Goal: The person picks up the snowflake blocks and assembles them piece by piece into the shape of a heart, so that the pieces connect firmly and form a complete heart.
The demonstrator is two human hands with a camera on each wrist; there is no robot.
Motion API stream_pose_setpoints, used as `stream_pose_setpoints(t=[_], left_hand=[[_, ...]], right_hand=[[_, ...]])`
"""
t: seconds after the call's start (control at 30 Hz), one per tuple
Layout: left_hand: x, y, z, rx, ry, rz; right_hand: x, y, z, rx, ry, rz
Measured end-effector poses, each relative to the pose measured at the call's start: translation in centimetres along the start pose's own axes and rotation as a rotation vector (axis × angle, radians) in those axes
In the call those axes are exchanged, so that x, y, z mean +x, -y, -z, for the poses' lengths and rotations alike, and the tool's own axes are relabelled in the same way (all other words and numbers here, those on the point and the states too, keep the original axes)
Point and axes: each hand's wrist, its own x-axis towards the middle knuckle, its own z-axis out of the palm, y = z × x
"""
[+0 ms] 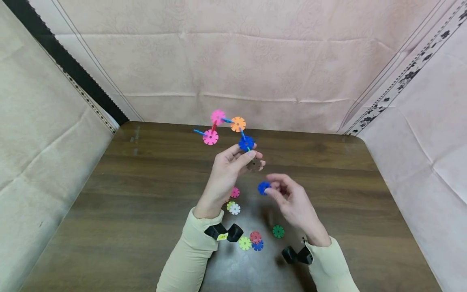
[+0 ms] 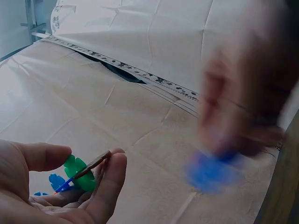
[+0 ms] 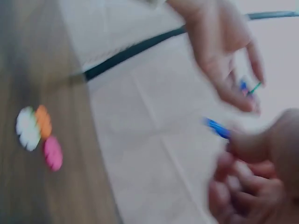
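My left hand (image 1: 228, 166) holds up a linked chain of notched plastic discs. Its thumb and fingers pinch the near end, where a brown disc (image 1: 254, 164) joins a green disc (image 2: 77, 171). Beyond them the chain runs through a blue disc (image 1: 246, 143) and an orange disc (image 1: 238, 124) to a pink disc (image 1: 217, 117) and a lower pink disc (image 1: 210, 137), with edge-on discs between. Lower and to the right, my right hand (image 1: 294, 200) pinches a loose blue disc (image 1: 263, 187) between thumb and fingers, apart from the chain. Motion blurs it in both wrist views.
On the brown wooden table (image 1: 146, 211) lie loose discs: a white one (image 1: 235, 209), a pink one (image 1: 235, 192), a green one (image 1: 278, 231), and a cluster with a red one (image 1: 255, 237). Pale cloth (image 1: 237, 65) hangs behind and at both sides.
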Motion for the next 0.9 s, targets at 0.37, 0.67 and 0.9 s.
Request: stream_pose_setpoints(t=[0.37,0.67,0.9], left_hand=[[-0.1,0.2,-0.1,0.118,-0.030,-0.006],[0.0,0.3,-0.4,0.118,-0.050,-0.012],[0.0,0.4,-0.5,0.117,-0.068,-0.010]], right_hand=[[-0.1,5.4,-1.5,0.047,-0.443,0.362],[0.3,3.4,-1.9,-0.043,-0.515,0.480],[0.4,3.6,-1.9,-0.073,-0.531,0.544]])
